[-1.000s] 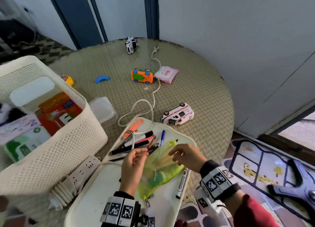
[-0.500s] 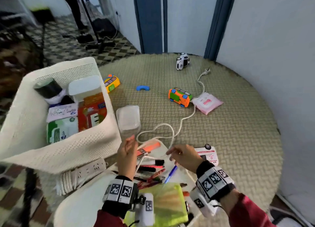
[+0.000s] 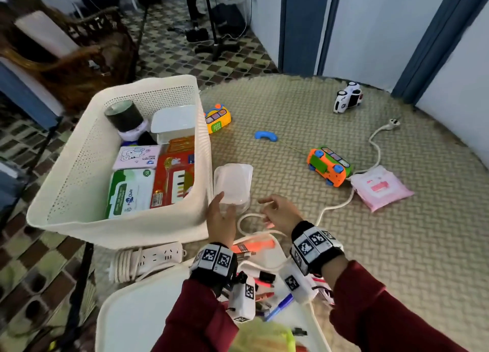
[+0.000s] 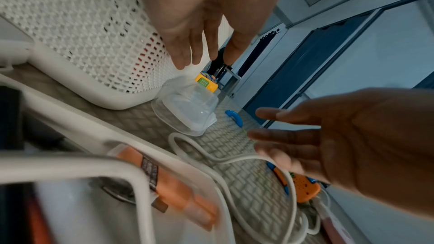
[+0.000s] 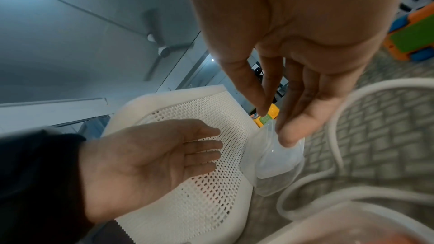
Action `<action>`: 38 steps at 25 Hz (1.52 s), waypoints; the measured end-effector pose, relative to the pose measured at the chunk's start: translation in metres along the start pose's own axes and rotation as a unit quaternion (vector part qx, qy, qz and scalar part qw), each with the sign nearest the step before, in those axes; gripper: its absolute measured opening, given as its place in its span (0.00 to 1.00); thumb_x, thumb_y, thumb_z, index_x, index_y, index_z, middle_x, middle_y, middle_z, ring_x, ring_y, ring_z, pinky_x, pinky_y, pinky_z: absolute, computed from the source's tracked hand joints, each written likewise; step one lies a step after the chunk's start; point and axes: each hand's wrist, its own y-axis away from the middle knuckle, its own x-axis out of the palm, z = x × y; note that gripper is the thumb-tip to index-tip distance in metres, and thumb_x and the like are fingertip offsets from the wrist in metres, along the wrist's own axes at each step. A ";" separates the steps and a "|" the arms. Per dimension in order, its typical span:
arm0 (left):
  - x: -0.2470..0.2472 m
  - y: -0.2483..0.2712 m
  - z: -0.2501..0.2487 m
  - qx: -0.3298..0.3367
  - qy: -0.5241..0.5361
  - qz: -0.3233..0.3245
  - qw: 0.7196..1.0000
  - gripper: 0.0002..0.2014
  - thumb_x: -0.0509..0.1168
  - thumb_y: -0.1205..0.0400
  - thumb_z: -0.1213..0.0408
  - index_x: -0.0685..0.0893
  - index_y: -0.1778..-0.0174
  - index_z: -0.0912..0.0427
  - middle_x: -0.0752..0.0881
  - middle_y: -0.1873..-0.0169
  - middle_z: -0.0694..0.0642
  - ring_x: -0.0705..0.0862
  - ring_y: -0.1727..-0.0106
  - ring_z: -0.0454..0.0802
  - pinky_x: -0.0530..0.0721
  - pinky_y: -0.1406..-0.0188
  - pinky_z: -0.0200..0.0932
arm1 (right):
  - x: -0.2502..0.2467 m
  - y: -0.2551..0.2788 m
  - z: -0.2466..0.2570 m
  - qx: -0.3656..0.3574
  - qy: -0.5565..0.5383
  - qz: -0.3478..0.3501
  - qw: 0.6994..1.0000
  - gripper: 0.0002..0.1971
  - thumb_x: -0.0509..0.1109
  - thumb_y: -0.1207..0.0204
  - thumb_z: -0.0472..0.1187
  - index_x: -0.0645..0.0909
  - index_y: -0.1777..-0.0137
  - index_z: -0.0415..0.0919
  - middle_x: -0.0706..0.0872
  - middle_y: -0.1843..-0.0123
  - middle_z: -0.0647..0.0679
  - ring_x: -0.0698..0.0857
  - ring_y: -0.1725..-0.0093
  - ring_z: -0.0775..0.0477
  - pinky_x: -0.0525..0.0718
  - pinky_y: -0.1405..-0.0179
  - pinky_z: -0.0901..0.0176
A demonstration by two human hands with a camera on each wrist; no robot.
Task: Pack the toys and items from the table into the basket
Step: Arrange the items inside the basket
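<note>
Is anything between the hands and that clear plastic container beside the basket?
Nothing visible blocks it. The left hand and right hand are open just short of the clear container, which sits against the basket wall. The white cord loops on the table under the right hand, not between.

Container just right of basket
</note>
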 end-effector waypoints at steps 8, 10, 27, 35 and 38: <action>0.027 -0.044 0.029 -0.057 -0.091 0.019 0.994 0.30 0.59 0.16 0.67 0.58 0.18 0.62 0.59 0.19 0.64 0.58 0.18 0.58 0.57 0.20 0.57 | 0.026 -0.070 -0.009 0.034 0.007 0.018 0.999 0.20 0.63 0.22 0.37 0.75 0.30 0.48 0.79 0.38 0.43 0.82 0.45 0.43 0.83 0.39 0.42; 0.029 -0.046 0.030 -0.053 -0.106 0.020 0.993 0.30 0.59 0.16 0.69 0.56 0.18 0.63 0.57 0.20 0.64 0.56 0.19 0.57 0.57 0.20 0.53 | 0.031 -0.079 -0.012 0.030 0.020 0.021 0.999 0.23 0.65 0.21 0.39 0.72 0.26 0.49 0.76 0.31 0.39 0.78 0.35 0.42 0.77 0.32 0.45; 0.019 -0.005 -0.009 0.049 0.046 0.041 0.997 0.22 0.66 0.18 0.66 0.72 0.27 0.58 0.75 0.33 0.59 0.79 0.35 0.55 0.81 0.36 0.55 | -0.029 -0.027 0.002 -0.005 -0.098 -0.085 0.992 0.31 0.77 0.29 0.42 0.71 0.27 0.41 0.80 0.43 0.45 0.86 0.54 0.46 0.88 0.49 0.46; 0.010 0.060 -0.059 0.053 0.113 0.143 0.982 0.34 0.78 0.32 0.44 0.72 0.31 0.36 0.77 0.34 0.47 0.79 0.33 0.45 0.81 0.34 0.52 | -0.070 0.102 -0.020 -0.136 0.047 -0.147 0.979 0.31 0.84 0.40 0.36 0.76 0.39 0.55 0.76 0.44 0.49 0.78 0.52 0.56 0.84 0.54 0.66; 0.020 0.087 -0.067 0.037 0.083 0.168 0.982 0.34 0.79 0.37 0.40 0.74 0.37 0.34 0.78 0.40 0.42 0.80 0.36 0.46 0.83 0.38 0.59 | -0.082 0.140 -0.040 -0.158 0.048 -0.173 0.971 0.27 0.82 0.37 0.36 0.77 0.42 0.58 0.73 0.43 0.54 0.78 0.46 0.61 0.83 0.51 0.71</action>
